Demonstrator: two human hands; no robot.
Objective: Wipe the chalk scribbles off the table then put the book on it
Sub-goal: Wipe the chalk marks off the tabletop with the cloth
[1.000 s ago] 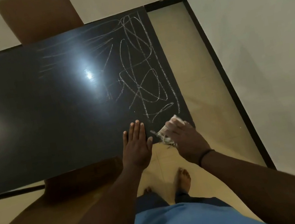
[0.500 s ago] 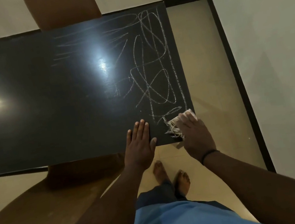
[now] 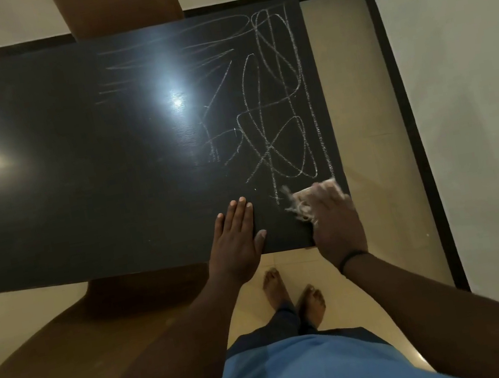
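A glossy black table (image 3: 75,192) fills the upper left of the head view. White chalk scribbles (image 3: 274,111) cover its right end, with fainter strokes toward the middle. My left hand (image 3: 238,244) lies flat, fingers together, on the near edge. My right hand (image 3: 334,224) presses a pale frayed cloth (image 3: 302,201) onto the near right corner, at the lower end of the scribbles; the hand is blurred. No book is in view.
A brown chair (image 3: 53,350) stands under the near edge at the left, another chair back (image 3: 119,5) beyond the far edge. A white wall (image 3: 473,82) with black skirting runs close along the right. My bare feet (image 3: 294,297) stand on beige floor tiles.
My right hand with the cloth has slid up onto the table's near right corner, into the lowest scribbles. My left hand has stayed flat. The view has shifted slightly.
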